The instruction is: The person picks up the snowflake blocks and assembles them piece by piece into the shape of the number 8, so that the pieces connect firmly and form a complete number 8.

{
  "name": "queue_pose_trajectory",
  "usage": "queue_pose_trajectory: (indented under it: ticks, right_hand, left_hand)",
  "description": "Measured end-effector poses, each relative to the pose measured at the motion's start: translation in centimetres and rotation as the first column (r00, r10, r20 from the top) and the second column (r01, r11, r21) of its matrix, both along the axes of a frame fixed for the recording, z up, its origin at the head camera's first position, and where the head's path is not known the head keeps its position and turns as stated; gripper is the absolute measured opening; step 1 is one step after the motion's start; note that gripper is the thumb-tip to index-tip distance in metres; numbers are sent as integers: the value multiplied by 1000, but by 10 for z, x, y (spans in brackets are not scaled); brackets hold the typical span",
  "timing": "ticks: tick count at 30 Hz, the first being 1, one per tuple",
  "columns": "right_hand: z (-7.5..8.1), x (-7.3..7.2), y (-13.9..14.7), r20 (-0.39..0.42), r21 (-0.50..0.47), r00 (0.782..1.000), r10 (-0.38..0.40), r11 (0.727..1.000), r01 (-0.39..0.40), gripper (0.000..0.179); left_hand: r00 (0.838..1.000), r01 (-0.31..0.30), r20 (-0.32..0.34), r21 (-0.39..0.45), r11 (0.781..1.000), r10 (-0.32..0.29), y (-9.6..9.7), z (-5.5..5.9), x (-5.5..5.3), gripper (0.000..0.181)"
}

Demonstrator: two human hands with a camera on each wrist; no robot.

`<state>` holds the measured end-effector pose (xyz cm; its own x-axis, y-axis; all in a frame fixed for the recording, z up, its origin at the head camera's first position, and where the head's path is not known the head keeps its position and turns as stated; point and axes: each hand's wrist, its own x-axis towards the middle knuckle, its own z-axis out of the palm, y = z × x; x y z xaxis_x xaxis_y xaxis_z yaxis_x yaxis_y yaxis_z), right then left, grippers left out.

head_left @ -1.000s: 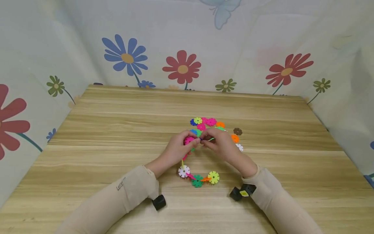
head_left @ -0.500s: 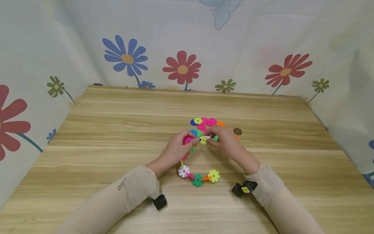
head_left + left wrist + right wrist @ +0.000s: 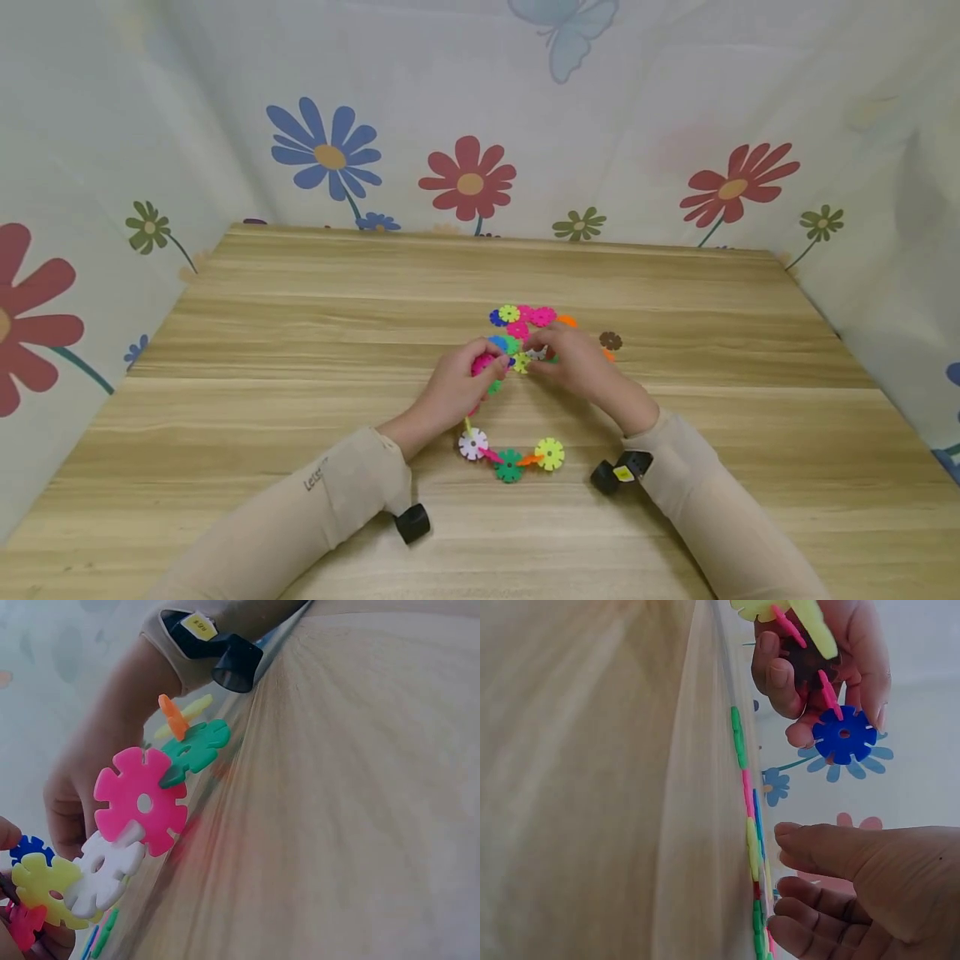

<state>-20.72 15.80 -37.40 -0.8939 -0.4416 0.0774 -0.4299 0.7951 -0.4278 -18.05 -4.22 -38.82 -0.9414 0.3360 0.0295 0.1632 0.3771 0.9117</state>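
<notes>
My left hand (image 3: 453, 379) pinches a chain of joined plastic flower discs near the table's middle. A dark blue disc (image 3: 861, 740) ends the chain by the fingertips, linked through a pink piece (image 3: 828, 690). Below the hand, the chain runs toward me through a white disc (image 3: 466, 450), a green disc (image 3: 502, 472) and a yellow disc (image 3: 557, 460). My right hand (image 3: 577, 358) hovers over loose discs just right of the left fingertips. Its thumb and fingers stand apart with nothing between them in the right wrist view. A light yellow disc (image 3: 517, 367) lies between the hands.
Several loose flower discs lie beyond the hands, among them a pink disc (image 3: 545, 321) and a light green one (image 3: 505, 317). Off to the right is a brown disc (image 3: 606, 345). A flower-printed cloth (image 3: 630, 108) surrounds the wooden table (image 3: 337, 275).
My right hand has drawn away from the left fingertips to the right, over the loose discs, and its fingers have parted. My left hand keeps its hold on the chain, almost unmoved.
</notes>
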Motion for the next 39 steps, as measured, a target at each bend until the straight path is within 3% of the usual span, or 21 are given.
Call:
queue_pose_trajectory:
  ticks: [12,20,31,39]
  right_hand:
    - [-5,-10,-5,31,39,999,11,999,-13,24]
    - [-5,-12,-6,87,7,996,4,1000,-5,24]
    - [-3,-8,-1,151,-124,988,36,992,-18,18]
    - [0,-1,4,244,-311,970,14,948,65,12]
  left_hand:
    - [1000,-2,6,-2,1000,2,0,0,1,22]
    - [1000,-2,4,2,1000,2,0,-3,-1,24]
    - [1000,1,10,32,999,-1,0,-3,-2,24]
    - [1000,14,4,45,999,-14,0,-5,-2,22]
